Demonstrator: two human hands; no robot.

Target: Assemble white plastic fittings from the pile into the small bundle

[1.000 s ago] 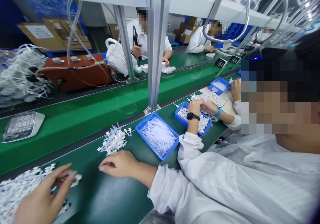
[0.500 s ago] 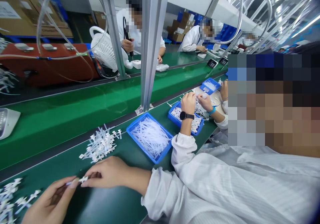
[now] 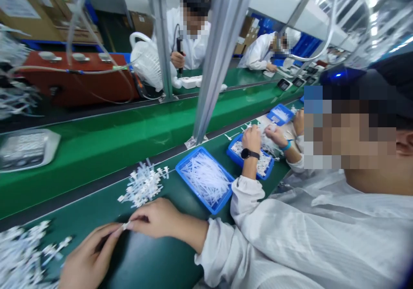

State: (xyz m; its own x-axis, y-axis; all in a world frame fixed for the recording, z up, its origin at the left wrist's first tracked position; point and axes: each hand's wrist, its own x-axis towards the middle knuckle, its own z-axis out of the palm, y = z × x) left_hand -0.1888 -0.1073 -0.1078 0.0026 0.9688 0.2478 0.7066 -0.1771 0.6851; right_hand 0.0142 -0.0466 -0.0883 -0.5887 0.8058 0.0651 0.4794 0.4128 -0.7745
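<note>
My left hand (image 3: pixel 88 252) and my right hand (image 3: pixel 158 218) meet fingertip to fingertip low over the green worktop. Pinched between them is a small white plastic piece (image 3: pixel 125 226), mostly covered by the fingers. Just beyond my right hand lies a pile of white plastic pieces with translucent strips (image 3: pixel 144 185). Another, larger pile of similar pieces (image 3: pixel 22 254) spreads at the lower left, beside my left hand. Right of the near pile, a blue tray (image 3: pixel 215 209) holds many loose translucent strips.
At my right a co-worker in a white coat (image 3: pixel 290 233) works over a second blue tray (image 3: pixel 230 151) of white pieces. A metal post (image 3: pixel 211 74) rises from the worktop's far edge. Beyond the green divider (image 3: pixel 97 147) stand a white fan (image 3: pixel 146 65) and other people.
The view has turned, so everything sits farther right in the picture. My fingertips have come closer together over the white piece, which shows less than before.
</note>
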